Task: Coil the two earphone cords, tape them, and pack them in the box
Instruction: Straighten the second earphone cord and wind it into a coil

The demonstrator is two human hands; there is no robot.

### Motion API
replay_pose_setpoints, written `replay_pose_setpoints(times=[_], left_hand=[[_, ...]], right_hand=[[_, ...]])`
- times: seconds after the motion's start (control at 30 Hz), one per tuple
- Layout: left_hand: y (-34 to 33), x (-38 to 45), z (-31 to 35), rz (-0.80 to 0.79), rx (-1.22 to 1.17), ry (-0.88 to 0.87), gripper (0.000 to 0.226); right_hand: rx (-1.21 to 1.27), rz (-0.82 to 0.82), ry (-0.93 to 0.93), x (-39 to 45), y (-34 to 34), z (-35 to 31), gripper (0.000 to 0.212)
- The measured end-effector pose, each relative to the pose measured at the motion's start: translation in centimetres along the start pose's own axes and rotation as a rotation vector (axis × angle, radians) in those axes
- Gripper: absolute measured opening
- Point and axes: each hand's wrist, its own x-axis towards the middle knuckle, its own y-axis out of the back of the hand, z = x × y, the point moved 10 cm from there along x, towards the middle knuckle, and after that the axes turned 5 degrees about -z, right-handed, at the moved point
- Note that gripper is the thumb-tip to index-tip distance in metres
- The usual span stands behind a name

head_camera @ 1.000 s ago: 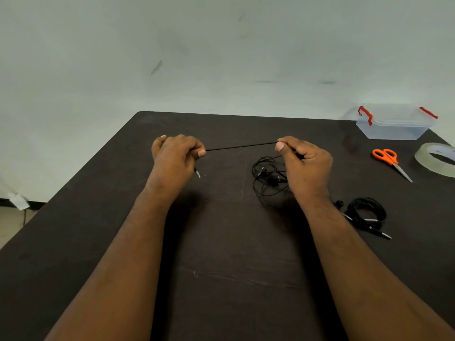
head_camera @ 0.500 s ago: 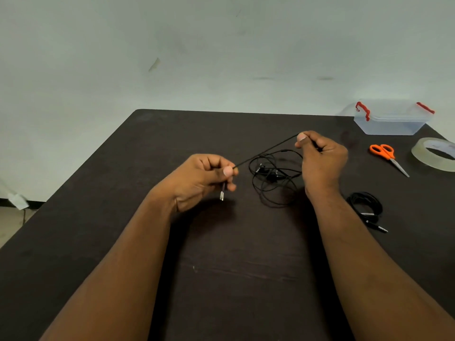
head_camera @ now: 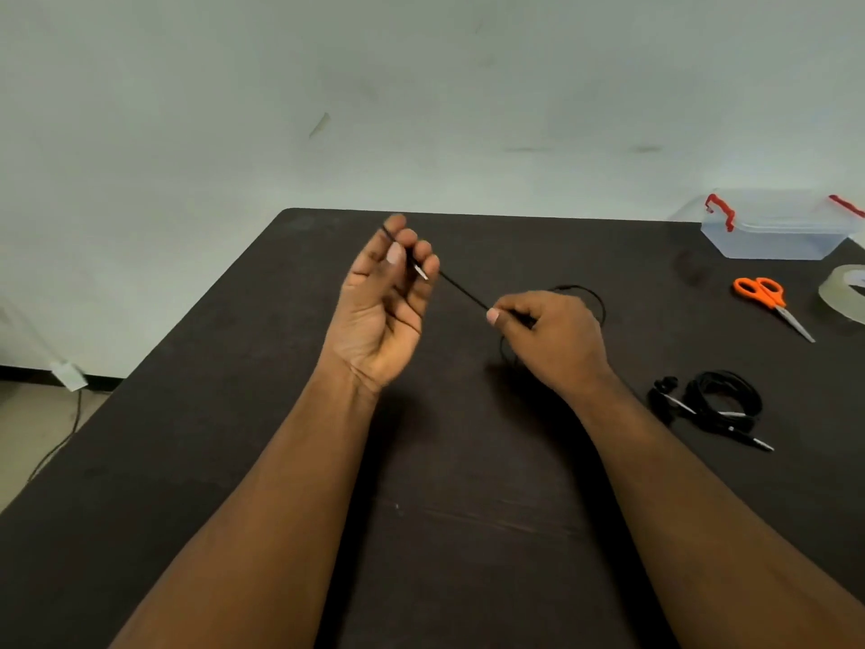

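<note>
Holding a black earphone cord (head_camera: 463, 292) taut between 2 hands above a dark table (head_camera: 234, 367), a person works at its centre. The left hand (head_camera: 381, 311), palm up, pinches the plug end between thumb and fingers. The right hand (head_camera: 552, 339) pinches the cord further along, with loose loops lying on the table under and behind it. Further right, a second black earphone cord (head_camera: 721, 405) lies bundled on the table. Beyond it sit orange scissors (head_camera: 767, 302), a tape roll (head_camera: 842, 292) and a clear box (head_camera: 777, 227) with red clips.
</note>
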Motion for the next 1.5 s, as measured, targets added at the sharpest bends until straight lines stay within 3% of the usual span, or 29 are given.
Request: replay_pose_setpoints(times=[0.1, 0.2, 0.33, 0.47, 0.73, 1.07, 1.17, 1.27, 1.4, 1.5], left_hand=[[4.1, 0.0, 2.2, 0.285, 0.172, -0.173, 0.018], [4.8, -0.4, 2.6, 0.372, 0.561, -0.216, 0.019], [2.9, 0.5, 0.8, 0.176, 0.994, -0.129, 0.023], [2.4, 0.8, -1.7, -0.023, 1.076, 0.079, 0.022], [0.7, -0.7, -5.7, -0.279, 0.891, 0.421, 0.017], [-0.2, -1.6, -5.4, -0.279, 0.638, 0.485, 0.033], [-0.4, -2.4, -6.0, -0.315, 0.589, 0.58, 0.033], [-1.0, -3.2, -7.1, -0.388, 0.518, 0.67, 0.037], [-1.7, -3.0, -6.5, -0.415, 0.416, 0.612, 0.042], [-1.7, -1.0, -4.2, -0.215, 0.242, 0.357, 0.035]], right_hand=[[0.015, -0.147, 0.164, -0.4, -2.0, -2.9, 0.021], [0.168, -0.179, 0.301, -0.8, -2.8, -4.9, 0.025], [0.281, 0.026, 0.331, -0.8, -0.4, -4.1, 0.021], [0.251, 0.169, 0.307, -0.6, 1.3, -2.5, 0.017], [0.266, 0.212, 0.315, -0.7, 2.0, -2.4, 0.018], [0.435, 0.149, 0.228, 0.1, 1.1, -1.2, 0.035], [0.442, 0.126, 0.232, 0.1, 0.8, -1.4, 0.03], [0.405, 0.177, 0.229, 0.1, 1.2, -1.3, 0.044], [0.451, 0.175, 0.202, 0.1, 0.7, -1.4, 0.05], [0.39, 0.049, 0.268, -0.3, -0.5, -2.7, 0.05]])
